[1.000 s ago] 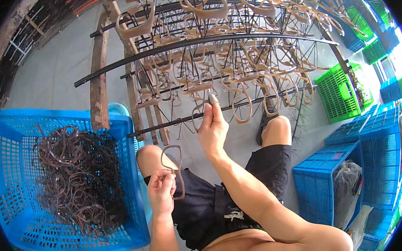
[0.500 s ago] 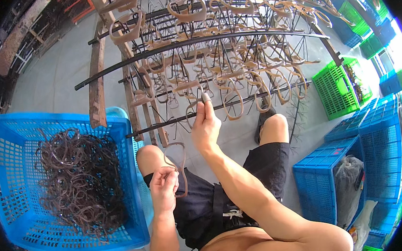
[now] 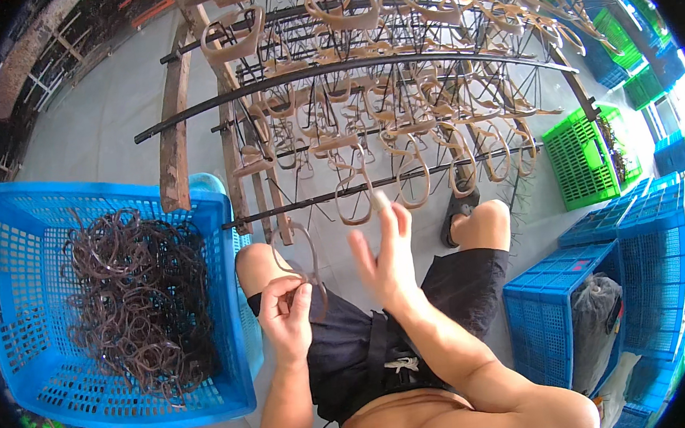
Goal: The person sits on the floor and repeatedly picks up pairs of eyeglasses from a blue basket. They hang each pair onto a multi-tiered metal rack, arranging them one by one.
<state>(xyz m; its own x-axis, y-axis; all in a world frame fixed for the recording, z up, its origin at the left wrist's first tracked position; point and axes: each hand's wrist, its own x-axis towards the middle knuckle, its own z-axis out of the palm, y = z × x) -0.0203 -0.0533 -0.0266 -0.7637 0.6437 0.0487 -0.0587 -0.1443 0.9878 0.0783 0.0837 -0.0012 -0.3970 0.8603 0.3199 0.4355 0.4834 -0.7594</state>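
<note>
The left hand (image 3: 286, 317) pinches the near end of a brown strap loop (image 3: 297, 259) over the left thigh, its long axis running near to far, rounded end pointing far toward the drying rack (image 3: 362, 65). The right hand (image 3: 386, 251) is open, fingers spread, just right of the loop. A blue crate (image 3: 228, 305) of loops sits left

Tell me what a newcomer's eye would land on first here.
Probably the rack filling the upper middle, its dark rods hung with rows of tan loops. Next, the big blue basket on the left, heaped with a tangle of dark brown loops. In the centre, the left hand holds one brown loop over the lap, while the right hand reaches up toward the lowest rod.
</note>
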